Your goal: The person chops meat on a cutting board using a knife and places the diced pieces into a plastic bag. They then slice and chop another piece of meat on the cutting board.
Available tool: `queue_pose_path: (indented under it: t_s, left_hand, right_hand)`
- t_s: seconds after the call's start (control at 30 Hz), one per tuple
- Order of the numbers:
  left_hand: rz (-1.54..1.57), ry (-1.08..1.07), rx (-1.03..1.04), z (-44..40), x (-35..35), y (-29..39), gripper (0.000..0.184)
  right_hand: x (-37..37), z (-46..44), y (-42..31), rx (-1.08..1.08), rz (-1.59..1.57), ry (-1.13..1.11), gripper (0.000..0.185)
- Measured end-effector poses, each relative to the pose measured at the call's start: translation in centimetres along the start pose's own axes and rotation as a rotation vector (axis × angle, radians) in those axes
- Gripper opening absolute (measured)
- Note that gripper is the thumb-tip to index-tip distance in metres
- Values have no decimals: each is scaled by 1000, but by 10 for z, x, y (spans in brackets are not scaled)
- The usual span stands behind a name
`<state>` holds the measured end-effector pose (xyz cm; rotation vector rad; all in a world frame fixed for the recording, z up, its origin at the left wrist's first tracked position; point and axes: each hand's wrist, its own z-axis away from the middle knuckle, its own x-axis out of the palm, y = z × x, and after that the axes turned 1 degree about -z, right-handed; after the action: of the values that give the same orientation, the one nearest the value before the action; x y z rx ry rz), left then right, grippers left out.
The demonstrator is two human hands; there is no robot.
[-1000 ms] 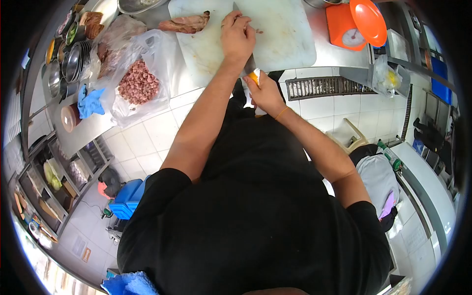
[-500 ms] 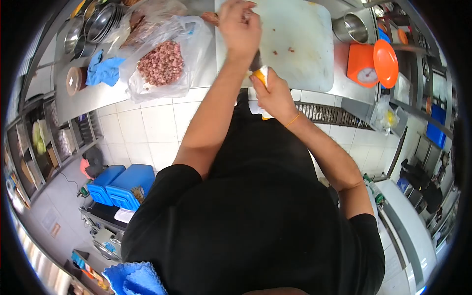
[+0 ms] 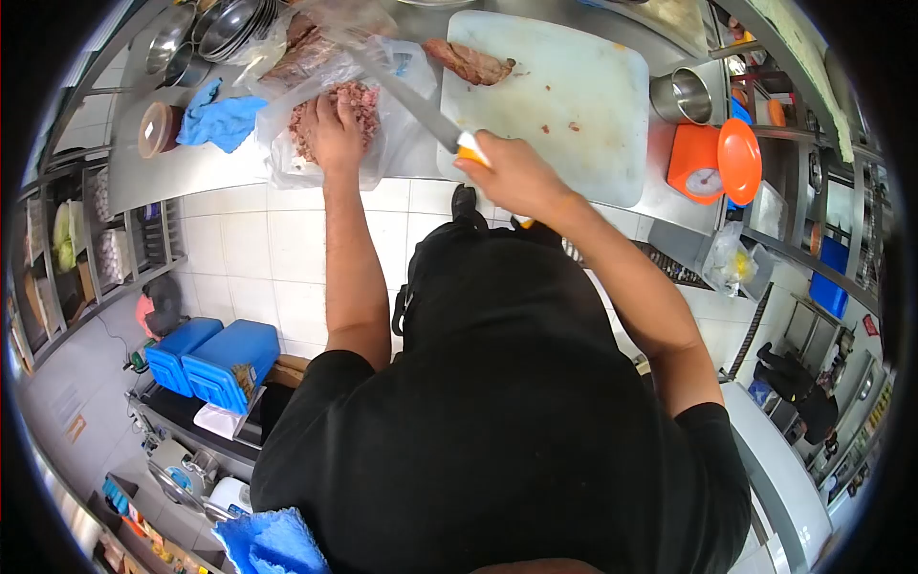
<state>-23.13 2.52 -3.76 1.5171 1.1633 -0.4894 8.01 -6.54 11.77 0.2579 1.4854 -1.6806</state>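
My left hand (image 3: 337, 136) rests on diced meat (image 3: 364, 103) in an open clear plastic bag (image 3: 387, 134), fingers pointing away from me; whether it grips any pieces is hidden. In my right hand (image 3: 516, 174) is a knife (image 3: 413, 101) with a yellow and white handle, its blade angled up and left over the bag's right side. A long piece of cooked-looking meat (image 3: 469, 63) lies at the upper left of the white cutting board (image 3: 593, 105). A few small scraps sit on the board.
Left of the bag are a blue cloth (image 3: 222, 117), a lidded tub (image 3: 159, 130) and metal bowls (image 3: 226, 31). A larger piece of meat in plastic (image 3: 304, 48) lies behind it. To the board's right stand a metal pot (image 3: 683, 97) and an orange scale (image 3: 690, 165).
My left hand has left the cutting board and moved left onto the diced meat. The knife has swung from pointing away to pointing up and left, still in my right hand.
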Motion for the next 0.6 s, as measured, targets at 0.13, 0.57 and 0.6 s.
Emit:
queue_pose_path:
  t_s: [0.13,0.57,0.6]
  left_hand:
    - [-145,-54,15,5,10,5,73]
    - [688,-150,352,59,-6,190,31]
    - [689,-258,371,69,11,202,34]
  right_hand:
    - [-35,45,31,196,-195,55,33]
    - [26,193,166,670,-726,496,33]
    - [32,190,166,663,-720,480,33]
